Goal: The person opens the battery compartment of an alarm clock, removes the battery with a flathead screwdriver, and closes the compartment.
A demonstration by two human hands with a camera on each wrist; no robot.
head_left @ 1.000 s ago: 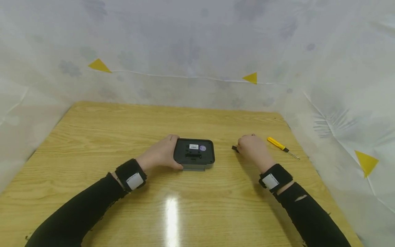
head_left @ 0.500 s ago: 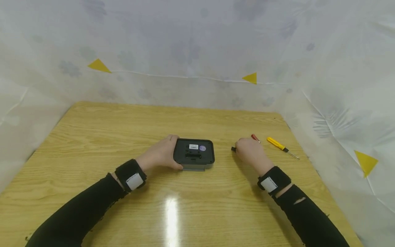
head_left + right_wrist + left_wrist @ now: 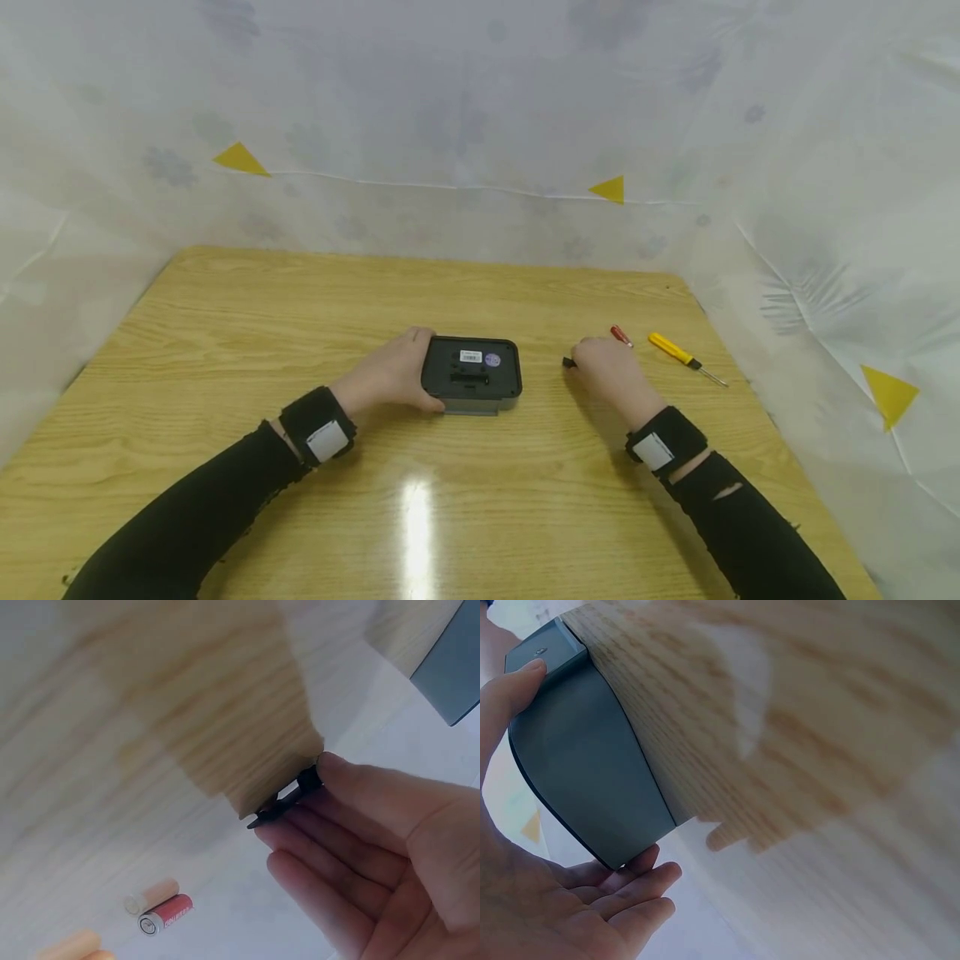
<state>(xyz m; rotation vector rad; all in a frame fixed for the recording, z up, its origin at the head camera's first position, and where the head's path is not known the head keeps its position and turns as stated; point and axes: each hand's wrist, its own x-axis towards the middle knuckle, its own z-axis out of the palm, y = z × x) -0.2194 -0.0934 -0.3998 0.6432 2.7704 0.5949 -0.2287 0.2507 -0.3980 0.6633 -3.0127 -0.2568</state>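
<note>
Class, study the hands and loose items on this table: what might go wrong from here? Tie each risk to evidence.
The right hand only pinches the small black piece, so it might slip away.
The red battery lies on its side near that hand and could roll if nudged.
The left hand grips the black device at one end, so it might pivot if pressed.

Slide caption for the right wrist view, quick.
Right hand pinches a black part, with a red battery lying nearby.
</note>
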